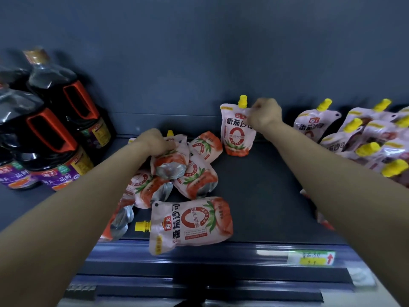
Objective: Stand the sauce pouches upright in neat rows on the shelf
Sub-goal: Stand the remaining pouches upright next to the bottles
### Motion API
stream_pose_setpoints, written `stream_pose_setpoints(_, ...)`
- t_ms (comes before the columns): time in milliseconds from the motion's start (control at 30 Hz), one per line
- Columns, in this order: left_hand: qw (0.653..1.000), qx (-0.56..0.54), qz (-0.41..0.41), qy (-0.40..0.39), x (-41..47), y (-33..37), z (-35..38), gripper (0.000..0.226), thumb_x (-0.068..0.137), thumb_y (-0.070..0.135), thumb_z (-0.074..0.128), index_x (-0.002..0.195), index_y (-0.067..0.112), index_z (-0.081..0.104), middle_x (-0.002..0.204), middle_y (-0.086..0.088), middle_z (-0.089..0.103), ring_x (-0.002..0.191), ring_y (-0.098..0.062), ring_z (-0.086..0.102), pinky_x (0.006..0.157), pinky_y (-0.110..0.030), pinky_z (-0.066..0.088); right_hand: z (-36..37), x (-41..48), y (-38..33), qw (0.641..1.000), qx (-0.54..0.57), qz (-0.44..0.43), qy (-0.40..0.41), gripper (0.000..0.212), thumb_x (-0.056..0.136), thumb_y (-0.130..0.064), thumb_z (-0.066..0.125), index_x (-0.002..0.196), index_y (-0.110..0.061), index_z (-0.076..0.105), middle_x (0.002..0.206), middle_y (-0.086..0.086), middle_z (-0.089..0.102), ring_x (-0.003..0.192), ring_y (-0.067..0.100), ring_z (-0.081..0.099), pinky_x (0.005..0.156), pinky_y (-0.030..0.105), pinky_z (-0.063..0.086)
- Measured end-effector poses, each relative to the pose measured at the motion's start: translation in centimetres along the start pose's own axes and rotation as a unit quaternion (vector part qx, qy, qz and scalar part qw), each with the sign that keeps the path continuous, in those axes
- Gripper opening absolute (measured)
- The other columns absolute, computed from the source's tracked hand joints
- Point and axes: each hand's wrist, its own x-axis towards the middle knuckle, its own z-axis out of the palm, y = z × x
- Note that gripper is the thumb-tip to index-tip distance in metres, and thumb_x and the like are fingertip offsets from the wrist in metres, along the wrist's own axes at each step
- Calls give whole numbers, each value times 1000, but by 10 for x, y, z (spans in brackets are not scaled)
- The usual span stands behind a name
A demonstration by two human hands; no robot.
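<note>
A pink tomato-sauce pouch (236, 134) with a yellow cap stands upright at the back of the dark shelf (265, 196); my right hand (264, 115) pinches its top right corner. Left of it lies a heap of fallen pouches (192, 173). My left hand (155, 140) is closed on the top of one pouch in that heap (170, 160). Another pouch (190, 222) lies flat on its side at the shelf's front edge, cap pointing left. To the right, several pouches (363, 138) stand upright in rows, leaning slightly.
Large dark soy-sauce bottles (55, 138) with orange handles stand at the left. A price tag (312, 258) sits on the shelf's front rail. Bare shelf floor lies between the upright pouch and the right-hand rows.
</note>
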Motion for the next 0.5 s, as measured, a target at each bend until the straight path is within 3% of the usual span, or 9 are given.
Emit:
stream_pose_setpoints(67,1000,-16,-2,-20,1,5,0,45,89,46,53,73,4,52,92,-13,55,81,-26,52,71,-30,40,-4,0,4,1000,25,3,-5,6,84,-16,65,87,-10,64,90,12,65,88,27,65,73,32,54)
stream_pose_setpoints(200,994,-90,-19,-67,10,8,4,59,84,50,58,115,0,55,112,-14,59,106,-31,57,89,-35,46,-12,0,3,999,30,-9,-24,10,86,-22,64,88,-12,65,86,8,63,79,20,59,68,27,46)
stream_pose_setpoints(367,972,-203,-52,-103,17,10,2,68,77,41,71,124,-1,47,117,-15,59,108,-33,58,95,-43,48,-18,1,0,997,-35,-45,-48,21,87,-20,65,100,-5,72,86,8,64,78,18,58,68,26,46)
stream_pose_setpoints(500,961,-250,-77,-95,17,10,1,73,69,35,80,123,-2,49,118,-14,60,110,-33,57,96,-42,47,-23,2,-1,996,-64,-64,-19,20,87,-15,64,100,-3,73,102,16,71,94,29,67,85,37,56)
